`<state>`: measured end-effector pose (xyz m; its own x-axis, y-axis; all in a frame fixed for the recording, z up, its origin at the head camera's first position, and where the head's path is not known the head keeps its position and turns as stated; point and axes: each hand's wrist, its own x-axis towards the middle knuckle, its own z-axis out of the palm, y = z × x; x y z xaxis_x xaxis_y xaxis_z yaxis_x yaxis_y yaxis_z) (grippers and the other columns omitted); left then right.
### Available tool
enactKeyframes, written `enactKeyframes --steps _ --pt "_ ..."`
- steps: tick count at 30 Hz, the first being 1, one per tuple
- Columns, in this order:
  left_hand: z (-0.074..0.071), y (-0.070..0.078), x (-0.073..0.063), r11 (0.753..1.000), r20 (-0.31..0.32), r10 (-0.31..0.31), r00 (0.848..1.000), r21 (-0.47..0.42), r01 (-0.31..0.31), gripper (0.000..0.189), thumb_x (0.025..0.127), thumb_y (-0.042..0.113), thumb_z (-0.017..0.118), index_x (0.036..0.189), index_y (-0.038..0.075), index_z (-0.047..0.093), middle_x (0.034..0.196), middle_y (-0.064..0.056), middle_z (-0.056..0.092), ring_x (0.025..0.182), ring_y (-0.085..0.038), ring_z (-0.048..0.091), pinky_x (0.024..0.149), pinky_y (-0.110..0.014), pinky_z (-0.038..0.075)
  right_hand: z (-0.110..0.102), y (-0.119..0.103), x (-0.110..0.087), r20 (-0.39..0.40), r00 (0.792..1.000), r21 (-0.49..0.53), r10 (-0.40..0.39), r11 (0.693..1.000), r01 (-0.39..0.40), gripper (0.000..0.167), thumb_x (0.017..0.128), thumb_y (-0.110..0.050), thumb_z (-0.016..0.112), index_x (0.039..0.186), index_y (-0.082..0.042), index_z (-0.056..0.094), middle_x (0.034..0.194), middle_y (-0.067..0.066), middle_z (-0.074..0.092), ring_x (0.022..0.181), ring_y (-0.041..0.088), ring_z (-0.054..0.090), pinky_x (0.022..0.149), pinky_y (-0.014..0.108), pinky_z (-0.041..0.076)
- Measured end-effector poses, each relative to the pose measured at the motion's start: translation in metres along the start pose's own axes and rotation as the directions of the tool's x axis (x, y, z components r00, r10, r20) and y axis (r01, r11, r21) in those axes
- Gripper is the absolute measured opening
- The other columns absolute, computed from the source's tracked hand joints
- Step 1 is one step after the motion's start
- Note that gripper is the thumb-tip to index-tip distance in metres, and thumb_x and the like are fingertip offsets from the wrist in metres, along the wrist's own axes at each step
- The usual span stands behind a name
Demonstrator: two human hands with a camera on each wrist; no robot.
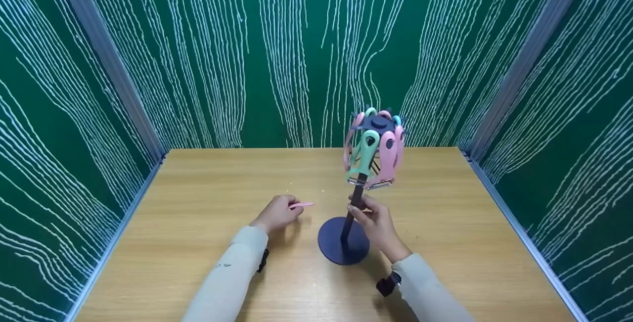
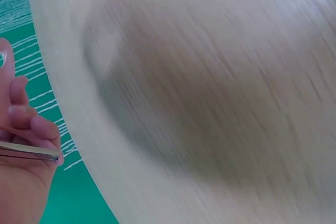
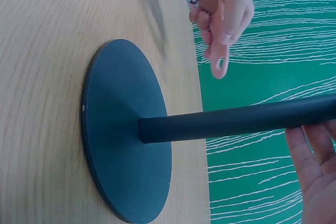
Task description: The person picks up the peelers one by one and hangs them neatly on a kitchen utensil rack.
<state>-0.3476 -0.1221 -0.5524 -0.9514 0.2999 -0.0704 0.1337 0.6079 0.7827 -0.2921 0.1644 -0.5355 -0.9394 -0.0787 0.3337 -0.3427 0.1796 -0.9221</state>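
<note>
My left hand [image 1: 278, 213] holds a pink peeler [image 1: 301, 205] low over the table, left of a dark rotating-style stand. In the right wrist view the peeler's handle end, with its hole [image 3: 218, 72], points out from the fingers; its metal blade [image 2: 29, 151] shows in the left wrist view by the palm. Thumb and fingers of my right hand [image 1: 380, 225] grip the stand's pole [image 1: 357, 194] about midway up. The round base [image 3: 118, 145] rests on the table. From the stand's top hang several peelers, among them a green peeler [image 1: 367, 151] and a pink-handled one [image 1: 389, 156].
The wooden table [image 1: 198, 188] has a few tiny pale specks beyond my left hand. Green walls [image 1: 282, 55] with white wavy lines enclose its back and sides, with metal posts [image 1: 111, 55] at the corners.
</note>
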Motion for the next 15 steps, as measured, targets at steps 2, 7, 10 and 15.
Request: enactKeyframes --steps 2,7,10,15 --pt "-0.001 0.001 0.0 1.0 0.008 -0.005 1.0 -0.019 0.005 0.026 0.108 0.024 0.063 0.115 0.002 0.074 0.086 -0.001 0.059 0.073 -0.015 0.05 0.065 -0.027 0.042 0.0 0.0 0.0 0.001 1.0 -0.002 0.009 1.0 -0.009 0.022 0.101 0.006 0.07 0.123 0.007 0.074 0.103 0.018 0.075 0.093 0.01 0.068 0.083 0.02 0.062" --pt "-0.004 0.008 0.0 0.997 0.021 -0.033 0.999 -0.064 0.035 0.031 0.112 0.026 0.06 0.126 0.002 0.072 0.092 -0.004 0.059 0.077 -0.018 0.052 0.068 -0.03 0.044 0.0 0.0 0.001 0.003 1.0 0.002 0.012 1.0 -0.012 0.022 0.101 0.007 0.069 0.123 0.007 0.074 0.103 0.02 0.075 0.093 0.012 0.07 0.084 0.021 0.062" --pt "-0.007 0.011 0.0 0.996 0.002 -0.035 0.999 -0.084 0.035 0.031 0.112 0.027 0.061 0.131 0.004 0.071 0.103 -0.007 0.063 0.086 -0.021 0.058 0.075 -0.031 0.048 0.0 -0.001 0.001 0.003 1.0 0.001 0.003 1.0 -0.003 0.022 0.101 0.007 0.069 0.123 0.007 0.074 0.103 0.021 0.075 0.093 0.013 0.07 0.084 0.021 0.062" --pt "-0.012 0.015 0.001 0.995 -0.051 0.02 0.998 -0.096 -0.025 0.028 0.109 0.025 0.066 0.129 0.005 0.071 0.115 -0.011 0.068 0.097 -0.023 0.061 0.084 -0.033 0.052 0.0 0.0 0.001 0.001 1.0 -0.001 -0.004 1.0 0.004 0.022 0.101 0.008 0.069 0.122 0.007 0.075 0.102 0.021 0.075 0.092 0.012 0.07 0.083 0.021 0.063"
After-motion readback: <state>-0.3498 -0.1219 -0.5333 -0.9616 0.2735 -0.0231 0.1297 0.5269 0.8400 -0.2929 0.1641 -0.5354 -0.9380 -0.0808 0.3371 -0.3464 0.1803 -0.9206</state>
